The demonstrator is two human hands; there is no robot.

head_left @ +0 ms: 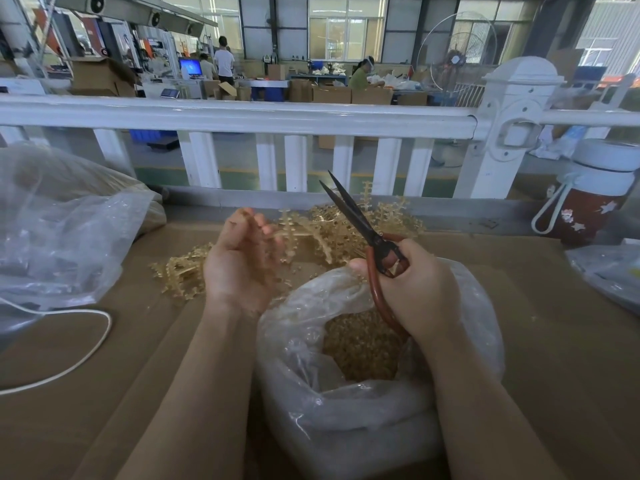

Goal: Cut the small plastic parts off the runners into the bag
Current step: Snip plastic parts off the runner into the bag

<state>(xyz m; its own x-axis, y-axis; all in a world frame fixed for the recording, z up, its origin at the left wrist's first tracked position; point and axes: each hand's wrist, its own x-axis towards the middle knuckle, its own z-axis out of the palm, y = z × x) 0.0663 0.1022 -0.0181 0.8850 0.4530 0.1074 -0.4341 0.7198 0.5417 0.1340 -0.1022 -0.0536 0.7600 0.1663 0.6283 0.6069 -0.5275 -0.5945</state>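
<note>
My right hand (412, 285) grips red-handled scissors (360, 220) over the mouth of a clear plastic bag (311, 393); the dark blades point up and away, slightly apart. Inside the bag lies a heap of small amber parts (360, 344). My left hand (242, 258) hovers palm-up just left of the bag, fingers apart and blurred, with nothing clearly held. Amber runners with parts on them lie in a pile (329, 230) behind both hands, and a smaller bunch (180, 271) lies to the left of my left hand.
Brown cardboard (554, 341) covers the table. A large clear bag (59, 230) bulges at the left, with a white cord (79, 362) below it. A red bottle with a white lid (588, 202) stands at the right. A white railing (242, 116) borders the far edge.
</note>
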